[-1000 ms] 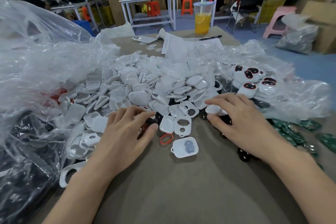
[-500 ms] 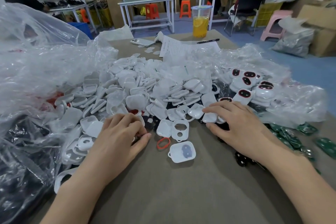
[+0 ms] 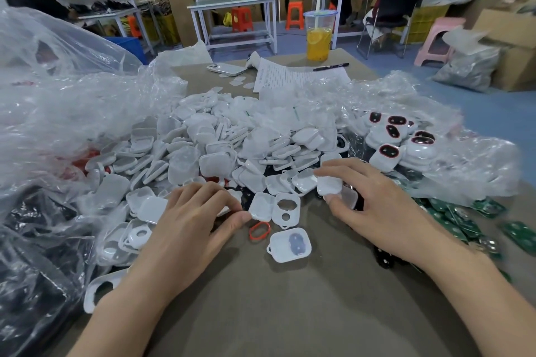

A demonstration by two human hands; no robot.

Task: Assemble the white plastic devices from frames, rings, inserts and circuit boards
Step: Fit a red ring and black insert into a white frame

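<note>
White plastic shells [image 3: 232, 139] are heaped across the middle of the brown surface [image 3: 290, 313], partly on crumpled clear plastic sheeting [image 3: 72, 101]. At the pile's near edge one white shell [image 3: 329, 186] is pinched by the right hand [image 3: 377, 209] — its grip is clamped on the piece, thumb below and fingertips on top. The left hand [image 3: 185, 226] is rested at the pile's edge with fingers curled, the thumb tip touching a small white tray [image 3: 261, 207]; whether anything is held in that grip cannot be told.

Between the hands a frame with two holes [image 3: 287, 210] is seen lying flat, just beside the tray. A red ring [image 3: 259, 231] is seen on the surface in front of them, and just right of it a white housing with a grey insert [image 3: 290, 245].

Finished devices [image 3: 388, 151] with black, red-rimmed faces are stacked on the sheeting to the right, and green circuit boards [image 3: 452, 223] are spread beyond the right wrist. At the far edge a cup of orange drink [image 3: 319, 38], a pen [image 3: 330, 66], a printed sheet [image 3: 293, 75] and a phone [image 3: 226, 68] are set.
</note>
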